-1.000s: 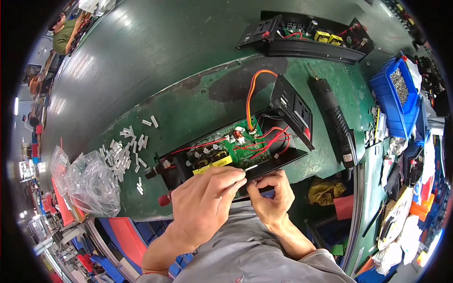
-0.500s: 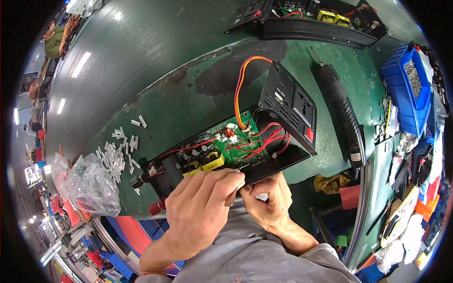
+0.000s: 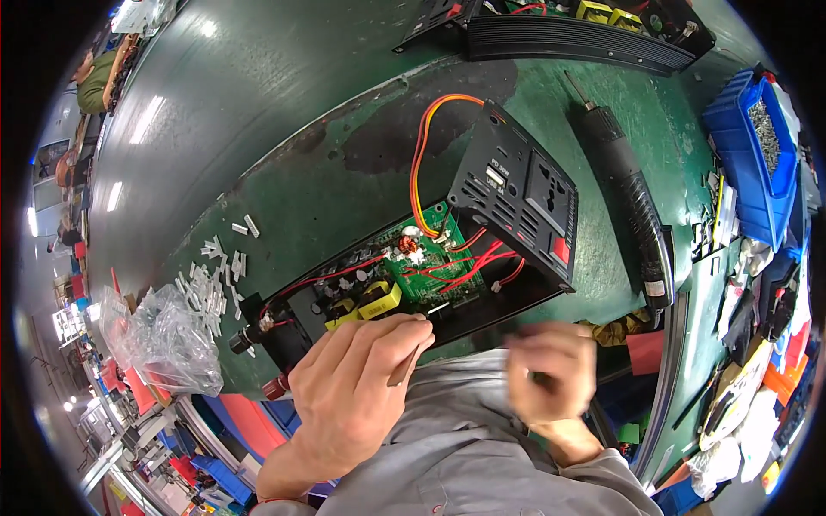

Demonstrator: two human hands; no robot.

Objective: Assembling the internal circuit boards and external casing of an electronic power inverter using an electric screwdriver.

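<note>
An opened black power inverter case (image 3: 508, 311) lies slanted before me, showing a green circuit board (image 3: 439, 268), yellow transformers (image 3: 380, 301) and red wires. Its black end panel (image 3: 508, 189), with a socket and a red switch, leans up at the right end; a yellow-and-red wire loop joins it to the board. My left hand (image 3: 353, 387) bends over the case's near edge, fingers pressed together; what they hold is hidden. A small white strip (image 3: 439, 308) shows just beyond its fingertips. My right hand (image 3: 555, 374), smeared by motion, is off the case near its right end.
A black electric screwdriver (image 3: 632, 198) lies right of the case. Loose white strips (image 3: 206, 288) and a clear plastic bag (image 3: 168, 340) are at left. Another opened inverter (image 3: 585, 39) sits at the back; a blue bin (image 3: 748, 181) of small metal parts stands far right.
My right hand has left the near edge beside my left hand and moved right. My left hand stays at the case edge. The view has shifted slightly.
</note>
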